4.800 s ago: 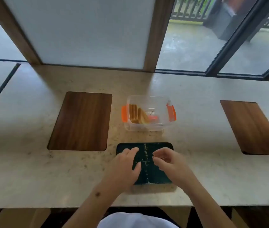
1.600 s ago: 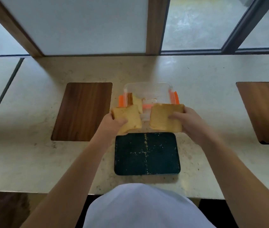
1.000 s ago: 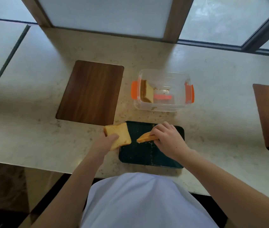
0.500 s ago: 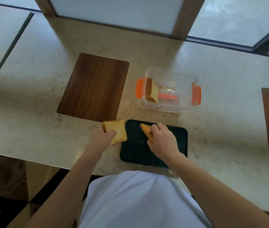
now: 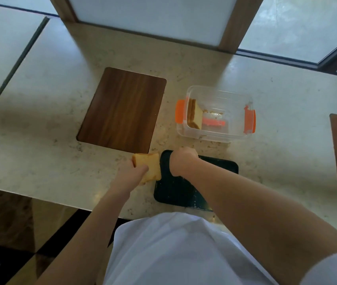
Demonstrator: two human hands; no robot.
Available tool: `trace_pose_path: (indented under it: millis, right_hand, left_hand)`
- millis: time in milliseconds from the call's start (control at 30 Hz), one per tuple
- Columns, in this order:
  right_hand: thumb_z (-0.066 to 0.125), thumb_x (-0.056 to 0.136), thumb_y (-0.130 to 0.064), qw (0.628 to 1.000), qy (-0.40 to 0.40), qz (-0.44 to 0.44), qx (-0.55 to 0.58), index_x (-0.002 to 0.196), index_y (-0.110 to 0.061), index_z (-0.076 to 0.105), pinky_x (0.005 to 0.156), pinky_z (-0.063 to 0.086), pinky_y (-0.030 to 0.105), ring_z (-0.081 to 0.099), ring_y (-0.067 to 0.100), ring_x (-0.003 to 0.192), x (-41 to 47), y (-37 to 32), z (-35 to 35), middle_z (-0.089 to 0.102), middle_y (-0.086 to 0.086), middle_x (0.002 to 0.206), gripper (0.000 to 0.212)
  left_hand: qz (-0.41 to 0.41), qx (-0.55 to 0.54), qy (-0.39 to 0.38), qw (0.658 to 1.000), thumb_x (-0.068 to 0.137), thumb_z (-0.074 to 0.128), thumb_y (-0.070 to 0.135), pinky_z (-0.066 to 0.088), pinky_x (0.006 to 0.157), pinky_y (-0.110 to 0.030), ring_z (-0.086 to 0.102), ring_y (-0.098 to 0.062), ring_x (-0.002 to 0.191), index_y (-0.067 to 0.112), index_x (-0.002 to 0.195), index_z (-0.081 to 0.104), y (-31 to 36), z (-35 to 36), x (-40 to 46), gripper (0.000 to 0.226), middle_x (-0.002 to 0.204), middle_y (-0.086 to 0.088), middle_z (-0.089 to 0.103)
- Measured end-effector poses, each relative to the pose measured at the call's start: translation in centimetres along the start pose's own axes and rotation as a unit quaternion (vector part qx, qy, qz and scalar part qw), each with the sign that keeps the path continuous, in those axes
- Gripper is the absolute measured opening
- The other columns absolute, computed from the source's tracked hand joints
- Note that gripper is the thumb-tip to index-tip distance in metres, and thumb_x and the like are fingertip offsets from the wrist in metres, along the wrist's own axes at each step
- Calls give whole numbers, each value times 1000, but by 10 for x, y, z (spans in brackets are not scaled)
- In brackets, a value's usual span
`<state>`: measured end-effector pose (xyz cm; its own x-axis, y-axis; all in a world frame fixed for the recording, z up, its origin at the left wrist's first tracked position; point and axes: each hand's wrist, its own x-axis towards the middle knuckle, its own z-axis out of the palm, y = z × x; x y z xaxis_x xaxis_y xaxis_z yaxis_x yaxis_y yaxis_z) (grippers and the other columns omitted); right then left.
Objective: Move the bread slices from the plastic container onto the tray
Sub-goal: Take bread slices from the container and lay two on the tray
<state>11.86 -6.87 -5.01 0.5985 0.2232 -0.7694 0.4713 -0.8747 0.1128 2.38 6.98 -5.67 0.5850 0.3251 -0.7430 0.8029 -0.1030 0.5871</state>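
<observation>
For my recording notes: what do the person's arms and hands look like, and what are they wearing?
Both forearms are bare from wrist to past the elbow. The left hand and right hand carry no gloves, watch, bracelets or rings that I can see, though the fingers are mostly hidden. A white short sleeve shows on the right upper arm, part of a white shirt. No markings are visible.

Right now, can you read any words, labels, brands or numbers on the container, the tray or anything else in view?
None: no readable text anywhere in view.
Plastic container: clear walls and orange clips, no label visible.
Tray: dark, only pale specks, no print.
Wooden inlay: plain grain.
</observation>
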Motion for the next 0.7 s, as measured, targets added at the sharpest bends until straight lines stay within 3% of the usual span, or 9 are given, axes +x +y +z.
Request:
trace_pose_path:
  millis: [67, 133, 200, 267, 400, 467, 533, 633, 700]
  right_hand:
    - [53, 93, -17, 999, 0, -8, 44, 83, -12, 59, 80, 56, 33, 58, 22, 80, 8, -5, -1, 57, 5, 88, 12]
    - [56, 92, -20, 995, 25, 7, 95, 90, -11, 65, 74, 56, 31, 61, 20, 79, 18, -7, 2, 63, 5, 93, 13]
    - [57, 91, -20, 983, 52, 31, 173, 92, -11, 67, 69, 56, 31, 62, 21, 76, 23, -5, 3, 65, 5, 91, 13]
    - [56, 92, -21, 963, 81, 42, 252, 95, -12, 66, 76, 59, 37, 65, 24, 82, 31, -1, 1, 66, 7, 94, 14]
    - [47, 97, -19, 956, 116, 18, 268, 93, -11, 64, 74, 60, 44, 62, 24, 72, 31, 14, 0, 62, 6, 81, 20]
    - [44, 99, -31, 954, 154, -1, 258, 100, -14, 59, 62, 58, 41, 60, 20, 67, 25, 27, 18, 60, 3, 80, 23]
    - [48, 93, -49, 949, 166, 15, 267, 106, -19, 51, 56, 53, 35, 60, 18, 71, 15, 41, 52, 61, 1, 90, 32]
    - [62, 86, -52, 946, 146, 40, 287, 115, -19, 49, 67, 59, 39, 61, 19, 82, 2, 57, 103, 56, 4, 110, 46]
    - [71, 80, -55, 930, 166, 54, 324, 129, -18, 45, 78, 59, 41, 62, 23, 98, -2, 57, 120, 54, 5, 122, 66]
  left_hand:
    - [1, -10, -2, 1000, 87, 66, 20, 58, 93, -58, 65, -28, 94, 30, 89, 53, -2, -1, 0, 16, 105, -9, 62]
    - [2, -16, -3, 1000, 85, 65, 21, 56, 92, -59, 60, -24, 87, 33, 78, 46, -4, -3, -1, 24, 97, -8, 57]
    - [5, -23, -1, 1000, 84, 65, 21, 56, 93, -60, 58, -26, 87, 34, 76, 43, -5, -4, -1, 27, 94, -6, 55]
    - [7, -32, -1, 999, 86, 66, 21, 55, 93, -60, 57, -25, 87, 34, 76, 43, -6, -5, -1, 28, 93, -5, 54]
    - [7, -36, -5, 999, 88, 65, 20, 55, 96, -61, 60, -26, 92, 31, 79, 48, -8, -5, 3, 23, 96, -7, 57]
    - [9, -34, -5, 999, 89, 66, 21, 55, 97, -61, 64, -29, 103, 25, 92, 55, -7, -5, 4, 12, 107, -9, 62]
    - [5, -19, -6, 1000, 90, 67, 24, 53, 100, -60, 61, -34, 114, 18, 119, 56, -9, -4, 6, 31, 122, -13, 61]
    - [4, 3, 0, 1000, 91, 68, 25, 49, 105, -58, 58, -35, 119, 14, 128, 53, -10, 0, 5, 42, 127, -14, 60]
    - [-2, 8, 0, 1000, 91, 68, 26, 48, 106, -58, 57, -36, 122, 9, 139, 49, -11, 4, 6, 54, 132, -14, 58]
